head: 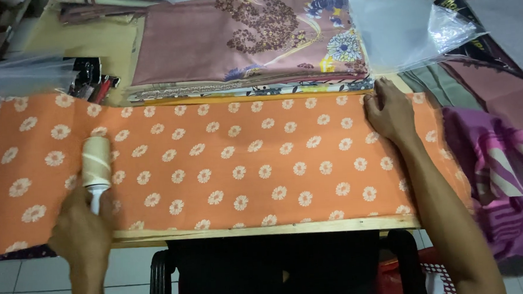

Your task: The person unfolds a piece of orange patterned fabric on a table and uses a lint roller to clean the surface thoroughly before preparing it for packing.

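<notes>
Left hand (pixel 82 231) clenched on lint roller (pixel 96 162), its head resting on orange daisy-print fabric (pixel 256 159) just ahead of the knuckles. Right hand (pixel 389 113) pressed flat, released, on fabric's far edge. Wooden table edge (pixel 265 228) beneath; folded floral cloths (pixel 245 39) behind; white tiled floor (pixel 21 287) below.

An orange daisy-print cloth (pixel 244 159) is spread across the wooden bench (pixel 265 228), a lint roller (pixel 96 161) being gripped at its handle by the left hand (pixel 82 231) while the cloth's far edge is pinned by the right hand (pixel 389 113) beside a folded mauve fabric stack (pixel 210 43).
</notes>
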